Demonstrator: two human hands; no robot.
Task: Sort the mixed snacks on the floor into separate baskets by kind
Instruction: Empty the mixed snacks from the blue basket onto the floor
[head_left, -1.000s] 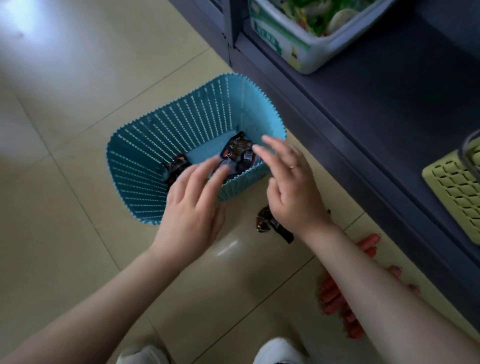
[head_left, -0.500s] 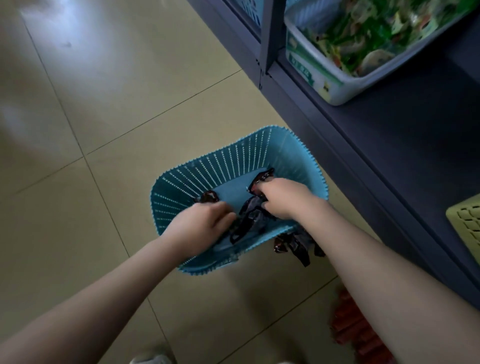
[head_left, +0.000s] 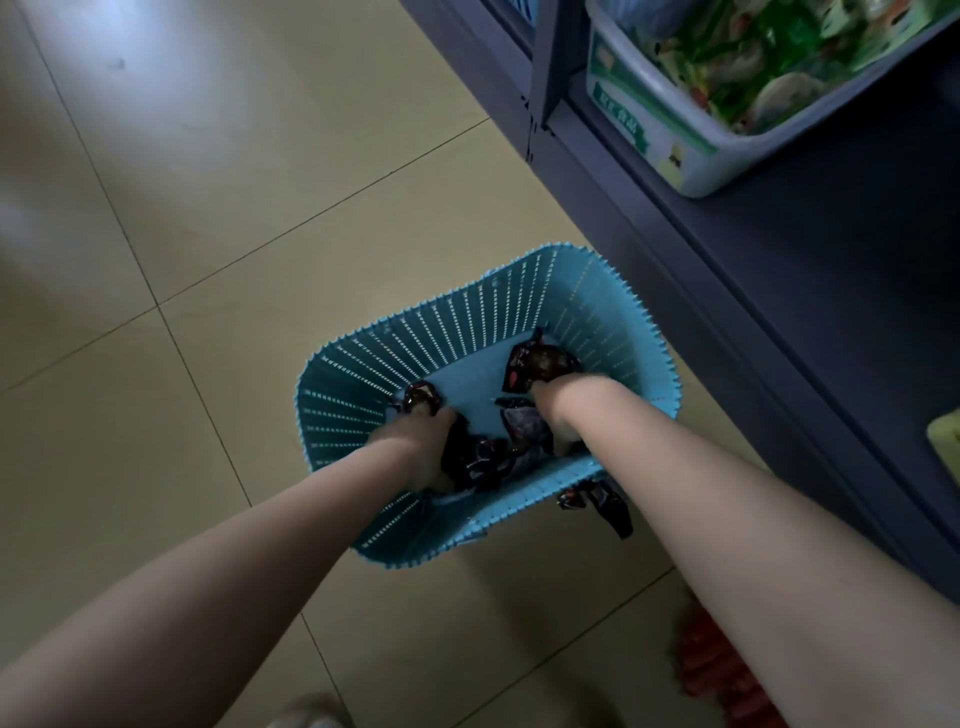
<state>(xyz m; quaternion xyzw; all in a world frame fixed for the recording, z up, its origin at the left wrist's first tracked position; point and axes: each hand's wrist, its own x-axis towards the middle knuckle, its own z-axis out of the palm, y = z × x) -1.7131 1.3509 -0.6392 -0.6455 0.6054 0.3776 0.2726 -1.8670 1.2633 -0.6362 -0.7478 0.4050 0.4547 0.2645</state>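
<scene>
Both hands are reaching deep into blue basket (head_left: 618, 332), left hand (head_left: 415, 441) & right hand (head_left: 558, 415) among dark snack packets (head_left: 540, 364); grip I cannot tell, fingers hidden. Packets are looking light, crinkly, slippery, so I am thinking pinch at sealed ends. One packet (head_left: 597, 506) is lying outside, beside the basket.

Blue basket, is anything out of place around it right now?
Yes. One dark snack packet lies on the floor just outside the blue basket, by its near right corner under the right arm, while the matching dark packets are inside. Red snacks also remain on the floor, unsorted.
</scene>
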